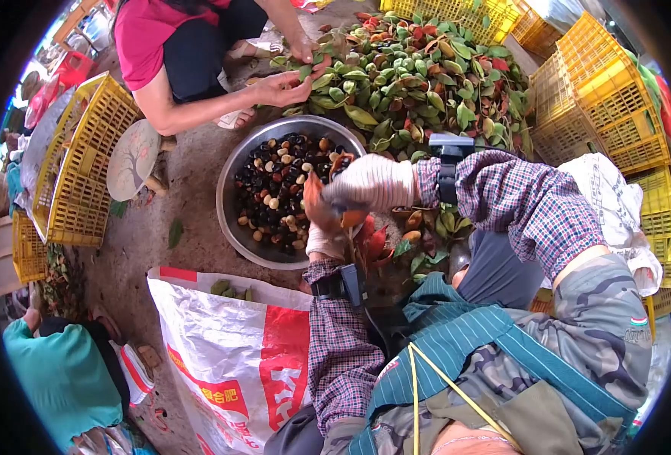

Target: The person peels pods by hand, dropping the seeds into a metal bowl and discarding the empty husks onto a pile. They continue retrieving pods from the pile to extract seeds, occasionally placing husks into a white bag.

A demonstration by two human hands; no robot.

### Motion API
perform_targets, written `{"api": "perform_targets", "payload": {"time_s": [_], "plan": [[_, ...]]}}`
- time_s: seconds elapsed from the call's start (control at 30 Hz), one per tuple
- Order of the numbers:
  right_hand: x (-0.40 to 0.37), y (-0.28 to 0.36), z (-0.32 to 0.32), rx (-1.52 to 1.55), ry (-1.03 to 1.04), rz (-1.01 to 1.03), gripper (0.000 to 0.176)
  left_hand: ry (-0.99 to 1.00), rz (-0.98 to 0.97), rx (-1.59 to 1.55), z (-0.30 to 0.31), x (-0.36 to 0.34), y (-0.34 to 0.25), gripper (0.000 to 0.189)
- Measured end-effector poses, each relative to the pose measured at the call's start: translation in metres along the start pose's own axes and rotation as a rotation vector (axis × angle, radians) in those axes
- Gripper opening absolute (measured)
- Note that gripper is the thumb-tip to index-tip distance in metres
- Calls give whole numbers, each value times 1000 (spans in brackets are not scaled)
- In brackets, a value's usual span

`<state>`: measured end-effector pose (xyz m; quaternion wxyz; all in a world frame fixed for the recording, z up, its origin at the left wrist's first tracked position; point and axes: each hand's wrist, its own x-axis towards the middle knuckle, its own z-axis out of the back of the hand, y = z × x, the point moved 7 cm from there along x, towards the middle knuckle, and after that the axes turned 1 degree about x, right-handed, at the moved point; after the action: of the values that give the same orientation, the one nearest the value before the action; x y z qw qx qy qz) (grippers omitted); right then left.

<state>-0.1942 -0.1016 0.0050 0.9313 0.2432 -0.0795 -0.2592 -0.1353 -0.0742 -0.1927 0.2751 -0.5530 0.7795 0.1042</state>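
Note:
My right hand, in a pale striped glove, reaches in from the right over the rim of a metal basin. Its fingers are curled against a split reddish-brown pod and smeared by motion. Just below, my gloved left hand is closed round the lower part of this pod. Black, white and brown seeds lie in the basin under the hands. Red opened pods are beside my left hand, near the basin's right rim. My fingertips are partly hidden behind the pod.
A large heap of green and reddish pods lies beyond the basin. Opposite, a person's hands hold a green pod. Yellow crates stand at right and left. A white-and-red sack is nearby; another person sits lower left.

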Motion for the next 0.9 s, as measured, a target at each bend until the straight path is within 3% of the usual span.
{"api": "perform_targets", "payload": {"time_s": [0.07,0.13,0.17,0.3,0.33,0.37,0.43,0.53,0.57,0.6,0.73,0.8,0.9], "plan": [[-1,23,-9,39,16,151,26,102,-27,-30,-15,-12,-5,41],[-4,45,-9,-35,-49,236,18,189,-61,-31,-32,-27,-11,43],[-5,44,-13,-5,-10,167,21,230,-79,-23,-40,-32,-13,45],[-13,-8,-17,223,-17,-437,36,358,-187,158,-72,-37,-18,51],[-21,-25,-21,355,5,-625,53,377,-247,308,-77,-33,-20,52],[-21,-30,-18,257,-57,-593,54,395,-388,654,-79,-22,-23,49],[-19,-38,-17,91,-124,-550,53,451,-243,285,-70,-19,-8,44],[-14,-36,-10,0,-35,-632,54,550,-306,600,-80,-30,-1,63],[-15,-40,-10,12,-38,-640,59,540,-178,360,-85,-28,2,66],[-9,-47,-13,-84,-213,-522,55,510,-59,115,-89,-26,5,69],[-8,-74,-25,274,-81,-630,79,367,-470,398,-73,5,-13,59],[-7,-56,-10,374,-43,-745,77,211,-496,507,-90,-20,-16,54],[-6,-36,4,480,6,-870,70,156,-481,513,-99,-35,-13,52]]}}
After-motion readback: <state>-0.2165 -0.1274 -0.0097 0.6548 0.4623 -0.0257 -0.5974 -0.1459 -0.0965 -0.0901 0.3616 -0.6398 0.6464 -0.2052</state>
